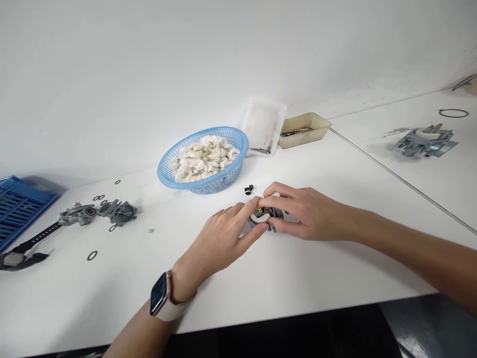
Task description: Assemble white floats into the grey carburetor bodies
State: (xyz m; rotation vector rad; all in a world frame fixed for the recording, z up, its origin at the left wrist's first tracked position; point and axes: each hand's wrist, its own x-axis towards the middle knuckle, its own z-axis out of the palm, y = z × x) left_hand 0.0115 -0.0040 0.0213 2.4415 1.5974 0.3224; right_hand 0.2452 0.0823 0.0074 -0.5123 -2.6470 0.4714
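Observation:
Between my two hands, on the white table, is a grey metal carburetor [276,213] with brass jets and a white curved float [260,218] on its upper side. My left hand [230,229] is closed round its left side, thumb and index finger at the float. From the right, my right hand [298,211] grips the carburetor too, fingers over the top and thumb at the near side. The fingers hide part of the body. Just behind my hands lie small black rubber parts [248,190].
A blue basket [203,186] of white floats stands behind, beside a clear tray [265,117] and a beige tray [303,134] with thin metal pieces. More carburetors lie left [121,213] and right [425,141]. Black rings [92,255], a watch [15,259] and a blue crate [26,204] are left.

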